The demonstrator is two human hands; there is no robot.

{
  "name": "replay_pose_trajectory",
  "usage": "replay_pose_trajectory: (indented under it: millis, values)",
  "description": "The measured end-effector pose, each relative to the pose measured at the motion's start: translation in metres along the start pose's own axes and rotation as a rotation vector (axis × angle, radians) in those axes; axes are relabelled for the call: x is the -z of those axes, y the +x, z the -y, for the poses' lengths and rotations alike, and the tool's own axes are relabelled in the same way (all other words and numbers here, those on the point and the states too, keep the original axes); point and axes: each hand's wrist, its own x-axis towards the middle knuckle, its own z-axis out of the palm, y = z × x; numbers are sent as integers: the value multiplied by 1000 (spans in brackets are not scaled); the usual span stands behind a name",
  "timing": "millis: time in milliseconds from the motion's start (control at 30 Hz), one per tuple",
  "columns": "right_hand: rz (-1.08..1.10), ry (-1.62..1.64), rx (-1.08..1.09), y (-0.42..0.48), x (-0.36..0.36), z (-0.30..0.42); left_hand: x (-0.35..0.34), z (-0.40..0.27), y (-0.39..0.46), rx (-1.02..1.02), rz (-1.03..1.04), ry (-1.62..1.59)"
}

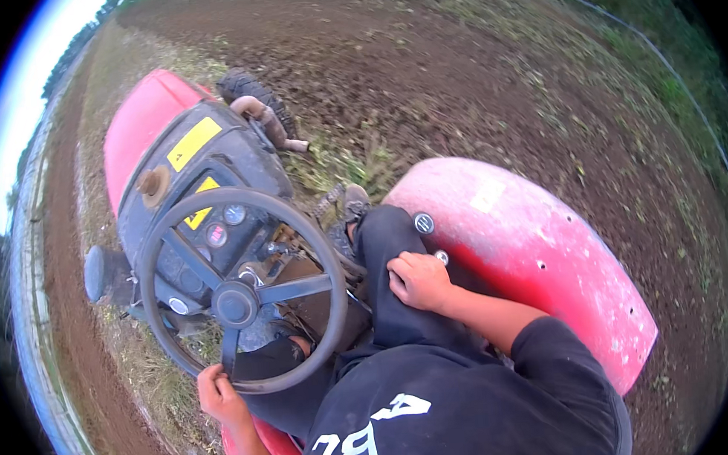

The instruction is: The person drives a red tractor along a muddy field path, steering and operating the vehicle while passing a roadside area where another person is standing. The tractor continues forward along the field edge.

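I sit on a red tractor with a black four-spoke steering wheel (265, 385) before me. My left hand (220, 396) grips its rim at the lower left, beside a spoke. On the thigh of my right leg, in dark trousers (385, 242), rests my right hand (421, 281), its fingers loosely curled and nothing visible in them. Just beside that wrist is a round lever knob (441, 258); a second, larger knob (424, 223) with a marked top stands a little farther forward. Behind the wheel, the dashboard (198, 285) carries round gauges (233, 214).
The red hood (153, 119) points to the upper left, with a rusty exhaust pipe (269, 122) and a front tyre (251, 92) on its right side. A worn red fender (532, 240) flanks my right. Tilled soil (429, 75) spreads beyond; plastic-covered structures (37, 317) line the left.
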Motion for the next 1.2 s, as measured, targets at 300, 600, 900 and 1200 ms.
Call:
replay_pose_trajectory:
  millis: [300,600,900,1200]
  values:
    - [-10,13,23,-3,9,3,16,10,23,-54,16,90]
    - [-12,20,9,23,-9,15,5,26,203,-204,-111,106]
    - [-23,-35,-25,269,-142,9,-109,45,518,-354,-127,49]
    - [19,-49,-64,513,-293,-9,-189,152,775,-311,-122,63]
